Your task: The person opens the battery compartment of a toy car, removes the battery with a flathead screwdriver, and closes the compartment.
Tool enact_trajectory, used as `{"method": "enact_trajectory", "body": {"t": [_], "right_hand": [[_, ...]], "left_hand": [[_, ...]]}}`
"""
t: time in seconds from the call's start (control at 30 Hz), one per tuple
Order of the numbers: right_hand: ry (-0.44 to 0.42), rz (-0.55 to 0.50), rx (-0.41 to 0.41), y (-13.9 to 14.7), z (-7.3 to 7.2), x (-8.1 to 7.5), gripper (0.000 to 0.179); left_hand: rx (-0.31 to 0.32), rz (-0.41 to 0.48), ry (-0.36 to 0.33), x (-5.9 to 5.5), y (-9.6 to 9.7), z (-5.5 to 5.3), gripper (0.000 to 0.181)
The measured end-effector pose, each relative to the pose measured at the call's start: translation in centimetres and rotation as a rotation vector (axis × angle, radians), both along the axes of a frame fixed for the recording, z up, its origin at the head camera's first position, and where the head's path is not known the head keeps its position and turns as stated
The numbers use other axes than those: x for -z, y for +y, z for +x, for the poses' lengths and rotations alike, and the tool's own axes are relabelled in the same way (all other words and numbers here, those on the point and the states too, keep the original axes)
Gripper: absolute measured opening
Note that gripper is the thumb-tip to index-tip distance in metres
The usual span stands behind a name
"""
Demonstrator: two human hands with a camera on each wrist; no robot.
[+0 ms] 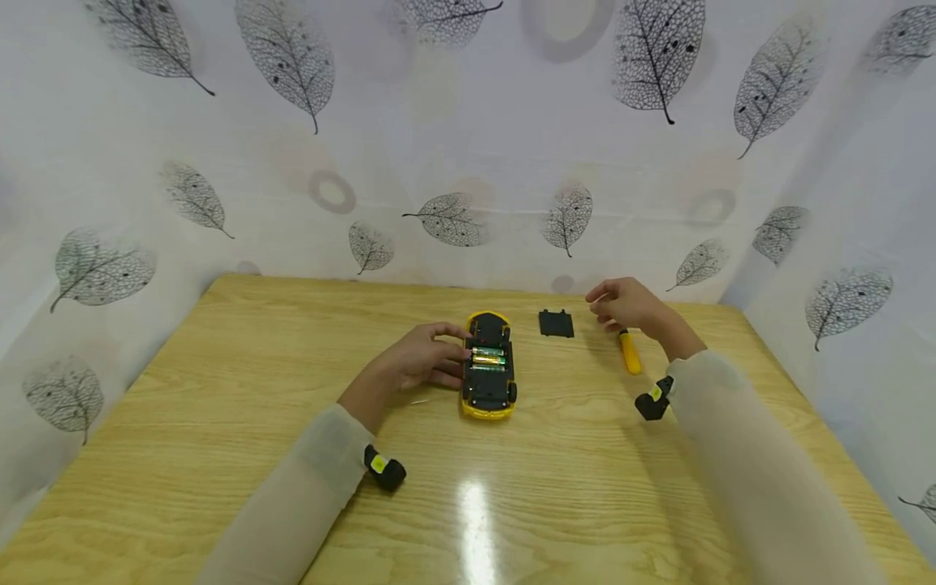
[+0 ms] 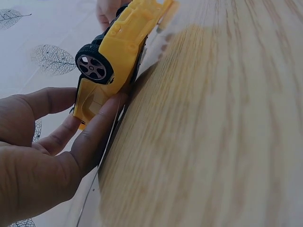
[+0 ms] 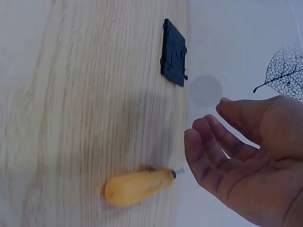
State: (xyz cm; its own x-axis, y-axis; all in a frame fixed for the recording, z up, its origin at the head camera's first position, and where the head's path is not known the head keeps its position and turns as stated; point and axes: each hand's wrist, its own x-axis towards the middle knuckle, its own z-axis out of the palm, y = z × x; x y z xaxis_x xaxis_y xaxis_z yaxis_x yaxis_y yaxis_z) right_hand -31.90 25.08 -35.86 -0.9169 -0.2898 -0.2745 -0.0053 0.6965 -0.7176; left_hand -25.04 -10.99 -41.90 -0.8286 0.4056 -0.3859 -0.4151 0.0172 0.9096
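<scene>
A yellow toy car (image 1: 488, 404) lies upside down on the table, its black underside facing up. Several green and gold batteries (image 1: 487, 359) sit side by side in its uncovered compartment. My left hand (image 1: 424, 357) holds the car by its left side, and the left wrist view shows fingertips at the yellow body (image 2: 128, 52) behind a wheel (image 2: 93, 67). Over the table's far right part hovers my right hand (image 1: 627, 307), fingers loosely bent with nothing in them. Nearest to it is a yellow-handled screwdriver (image 1: 630, 353); a black battery cover (image 1: 556, 323) lies farther left.
The wooden table (image 1: 292, 455) meets a leaf-patterned curtain (image 1: 439, 146) along its back edge. A small thin, pale object (image 1: 420, 401) lies by the left hand. Black wrist cameras (image 1: 385, 469) are worn on both sleeves.
</scene>
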Motion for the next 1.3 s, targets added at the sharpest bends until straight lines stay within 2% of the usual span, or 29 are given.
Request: {"method": "enact_trajectory", "body": {"t": [0.47, 0.77, 0.97, 1.13, 1.3], "right_hand": [[-0.031, 0.047, 0.052, 4.3, 1.1, 0.7, 0.046], [-0.167, 0.041, 0.064, 5.6, 1.6, 1.1, 0.04], [-0.218, 0.034, 0.121, 5.5, 1.6, 2.2, 0.052], [-0.204, 0.091, 0.166, 5.2, 1.6, 3.0, 0.062], [-0.153, 0.122, 0.107, 4.9, 2.0, 2.9, 0.054]], "left_hand": [[0.0, 0.004, 0.0, 0.0, -0.3, 0.2, 0.035], [0.001, 0.0, -0.005, -0.1, -0.3, 0.2, 0.036], [0.0, 0.004, -0.01, 0.0, -0.2, 0.0, 0.037], [0.003, 0.002, -0.007, 0.1, -0.2, -0.1, 0.037], [0.002, 0.005, -0.005, 0.2, -0.1, -0.2, 0.038]]}}
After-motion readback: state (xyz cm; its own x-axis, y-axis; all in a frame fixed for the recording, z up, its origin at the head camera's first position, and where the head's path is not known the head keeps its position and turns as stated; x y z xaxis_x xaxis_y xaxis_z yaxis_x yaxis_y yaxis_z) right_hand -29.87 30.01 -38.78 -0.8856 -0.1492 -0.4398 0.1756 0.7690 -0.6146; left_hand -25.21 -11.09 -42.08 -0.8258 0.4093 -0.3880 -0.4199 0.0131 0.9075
